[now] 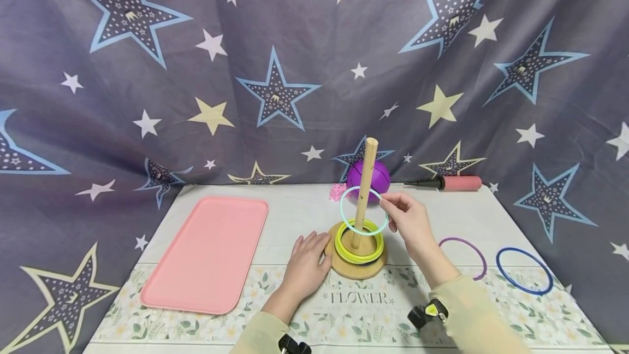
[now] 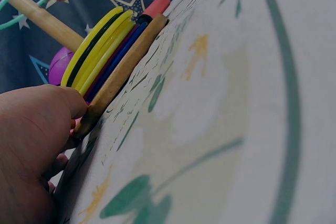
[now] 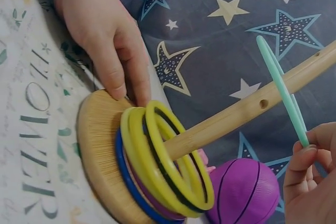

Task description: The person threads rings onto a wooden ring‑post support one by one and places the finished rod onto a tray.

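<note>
A wooden post (image 1: 367, 171) stands upright on a round wooden base (image 1: 358, 272). Low around it lie yellow rings (image 3: 140, 156), one with dark striping, above a purple ring and a blue ring (image 3: 122, 163). My right hand (image 1: 410, 223) pinches a mint-green ring (image 3: 285, 94) between thumb and fingertips at its right side. That ring encircles the post partway up, tilted, above the stack. My left hand (image 1: 306, 264) rests at the left of the base, its thumb and index finger touching the edge and its fingers fairly straight.
To the left lies a pink tray (image 1: 206, 255). Behind the post are a purple ball (image 1: 380, 179) and a small pink object (image 1: 337, 192). A pink hand pump (image 1: 462, 183) lies at the back right. A purple ring (image 1: 484, 261) and a blue ring (image 1: 523, 288) lie right.
</note>
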The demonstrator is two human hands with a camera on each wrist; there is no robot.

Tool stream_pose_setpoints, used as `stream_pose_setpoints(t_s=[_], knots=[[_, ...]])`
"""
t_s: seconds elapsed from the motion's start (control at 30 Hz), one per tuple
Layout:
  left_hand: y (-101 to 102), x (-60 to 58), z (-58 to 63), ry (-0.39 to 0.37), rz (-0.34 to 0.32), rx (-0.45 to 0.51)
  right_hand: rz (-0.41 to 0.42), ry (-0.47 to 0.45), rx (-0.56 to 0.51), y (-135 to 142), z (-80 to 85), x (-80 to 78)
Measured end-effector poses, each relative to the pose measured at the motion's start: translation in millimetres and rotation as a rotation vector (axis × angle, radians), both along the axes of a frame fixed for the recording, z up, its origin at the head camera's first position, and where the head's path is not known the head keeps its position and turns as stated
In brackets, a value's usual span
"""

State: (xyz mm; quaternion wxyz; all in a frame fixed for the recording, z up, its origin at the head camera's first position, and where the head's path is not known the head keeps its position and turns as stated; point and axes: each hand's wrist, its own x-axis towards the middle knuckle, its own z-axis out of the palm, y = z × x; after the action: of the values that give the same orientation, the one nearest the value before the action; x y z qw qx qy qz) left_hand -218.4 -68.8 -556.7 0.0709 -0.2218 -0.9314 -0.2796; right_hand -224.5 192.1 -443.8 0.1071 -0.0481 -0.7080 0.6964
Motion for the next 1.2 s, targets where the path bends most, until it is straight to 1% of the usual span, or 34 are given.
stream_pose_setpoints(t_s=[0.2,0.63,0.93,1.2], knots=[[0.2,0.8,0.0,0.008,0.004,0.008,-0.003,-0.015,-0.014,-2.4,-8.6,0.7],[0.6,0.7,1.0,-0.003,0.007,0.012,-0.024,-0.047,0.024,-5.2,-26.2,0.9],[0.5,1.2,1.8,-0.007,0.007,0.014,-0.005,-0.073,0.024,-4.2,-36.6,1.0],[0.8,1.1,1.9,-0.011,0.007,0.011,-0.003,-0.079,0.065,-3.7,-46.4,0.3]])
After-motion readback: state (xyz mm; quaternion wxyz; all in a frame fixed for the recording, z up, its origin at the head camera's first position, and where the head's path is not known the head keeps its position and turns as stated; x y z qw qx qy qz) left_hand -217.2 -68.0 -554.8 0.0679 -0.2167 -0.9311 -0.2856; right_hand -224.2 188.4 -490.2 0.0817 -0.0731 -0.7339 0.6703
